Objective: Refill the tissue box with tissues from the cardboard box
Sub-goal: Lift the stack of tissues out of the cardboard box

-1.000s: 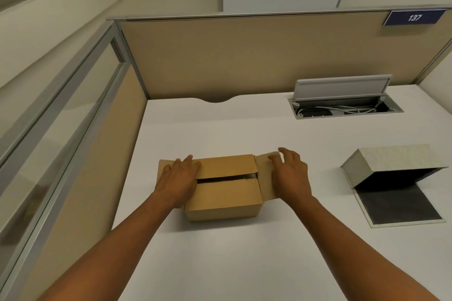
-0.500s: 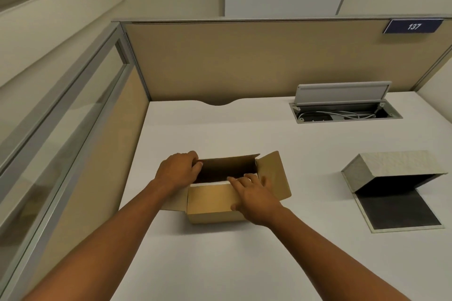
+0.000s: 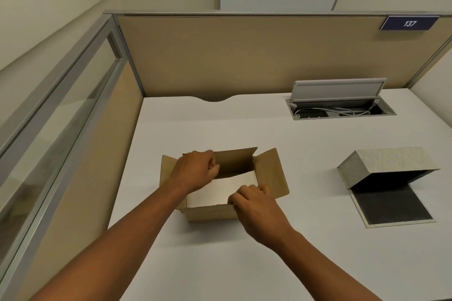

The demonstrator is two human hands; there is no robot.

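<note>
Head view: cardboard box sits on the white tabletop, left of centre, long axis running left-right, open top facing up, all flaps folded out. White tissues fill the inside. Left hand reaches in at the far-left corner, fingers curled; whether they grip anything, can't tell. Right hand at the near-right corner, fingers curled over the tissue edge; grip itself is hidden. Tissue box lies well apart to the right, hinged open, dark lining showing. Wrists cover the box's left flap and near-right rim.
</note>
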